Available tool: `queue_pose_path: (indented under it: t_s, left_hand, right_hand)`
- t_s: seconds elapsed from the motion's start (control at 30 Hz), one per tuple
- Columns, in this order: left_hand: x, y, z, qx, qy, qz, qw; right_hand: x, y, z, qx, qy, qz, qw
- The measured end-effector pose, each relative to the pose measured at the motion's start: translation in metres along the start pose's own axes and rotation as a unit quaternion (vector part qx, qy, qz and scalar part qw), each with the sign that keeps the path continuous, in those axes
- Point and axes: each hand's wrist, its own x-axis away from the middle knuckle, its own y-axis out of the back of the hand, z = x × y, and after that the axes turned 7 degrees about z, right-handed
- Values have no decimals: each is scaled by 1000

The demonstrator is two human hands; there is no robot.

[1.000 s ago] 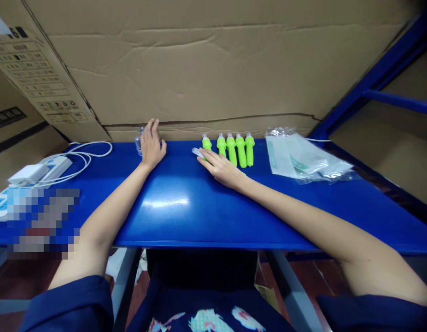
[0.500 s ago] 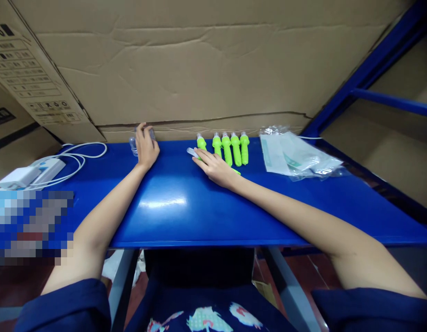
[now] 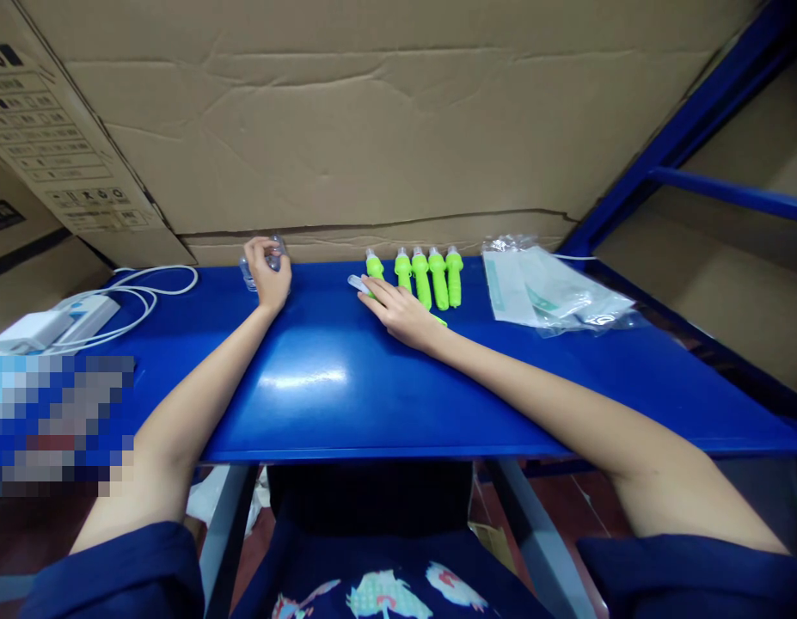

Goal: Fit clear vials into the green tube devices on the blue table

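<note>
A cardboard wall [image 3: 385, 129] backs the blue table [image 3: 346, 387]. Plastic bags [image 3: 553, 297] lie at two o'clock, white cables [image 3: 146, 288] at ten. The right hand [image 3: 401, 311] rests flat over a green tube [image 3: 372, 288] beside four more green tubes [image 3: 430, 275]. The left hand [image 3: 267, 273] curls around small clear pieces [image 3: 249, 273] at eleven
</note>
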Motion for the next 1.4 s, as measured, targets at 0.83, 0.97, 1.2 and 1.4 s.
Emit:
queue_pose_path:
  t_s: [0.83,0.97,1.2,1.4]
  left_hand:
    - [9,7,-42,-48,-48,312,948]
    - [2,14,-56,-182,-90,391,898]
    - [-4,22,-80,-330,-32,453,828]
    - [-6,23,-75,-313,-34,457,832]
  right_hand:
    - [1,-3,-2,-9,-4,-13,1000]
    - [1,-2,-1,-3,-7,-6,1000]
    - [0,-4,-2,-3,-2,-15,1000]
    - [0,-6,-3,-1,1,-25,1000]
